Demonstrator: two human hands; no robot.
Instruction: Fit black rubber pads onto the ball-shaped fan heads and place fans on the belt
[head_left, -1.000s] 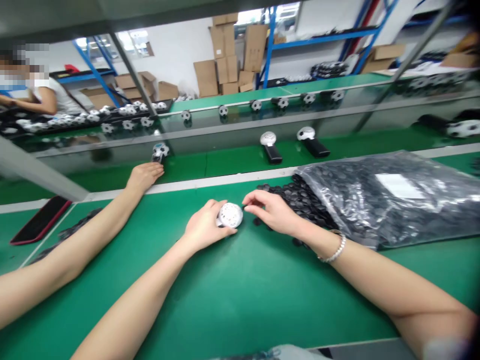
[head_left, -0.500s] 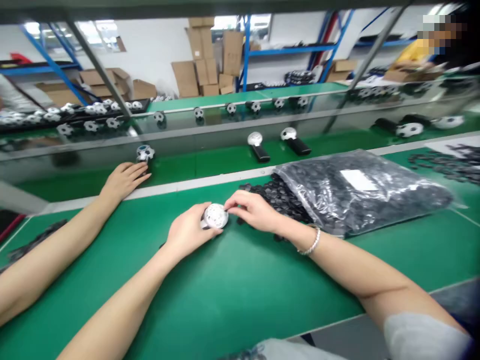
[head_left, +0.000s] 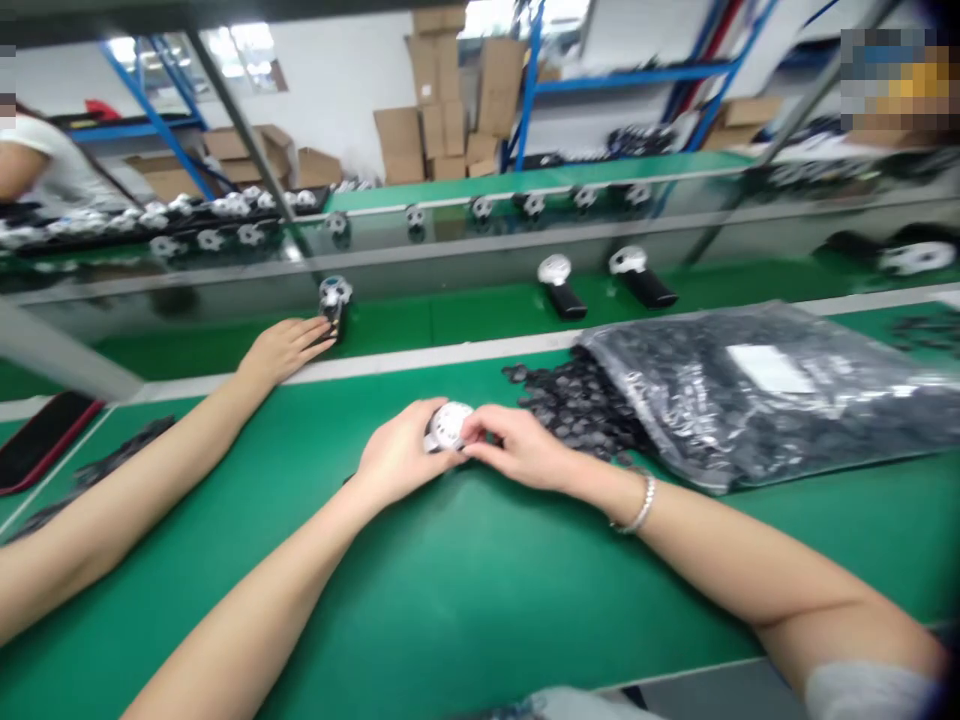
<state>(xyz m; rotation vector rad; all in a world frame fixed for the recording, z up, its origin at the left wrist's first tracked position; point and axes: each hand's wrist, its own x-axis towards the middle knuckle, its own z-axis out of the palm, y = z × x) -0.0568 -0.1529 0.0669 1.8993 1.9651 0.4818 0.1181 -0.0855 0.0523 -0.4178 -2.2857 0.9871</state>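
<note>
Here at the middle of the green table [head_left: 450, 590], the left hand [head_left: 397, 452] has a white round piece [head_left: 448, 424] gripped, fingers curled around its far and left side, thumb along the near edge. In comes the right hand [head_left: 525, 447] at the right side of that piece, thumb and fingertips drawn close together against its face; whether a small part is pinched between them, I cannot tell. A pale bracelet [head_left: 646, 500] circles the right wrist.

Just beyond the right hand, black discs [head_left: 589, 400] spill in a heap from a clear plastic bag [head_left: 817, 425] bearing a white label [head_left: 769, 368]. Over to the left, a co-worker's hand [head_left: 281, 350] reaches across the pale strip and touches a football-patterned item [head_left: 335, 295] on the green belt [head_left: 457, 315]. Farther right on that belt lie two white-headed items with black handles [head_left: 643, 280], side by side and apart. A phone [head_left: 45, 440] rests at the far left of the table.
</note>
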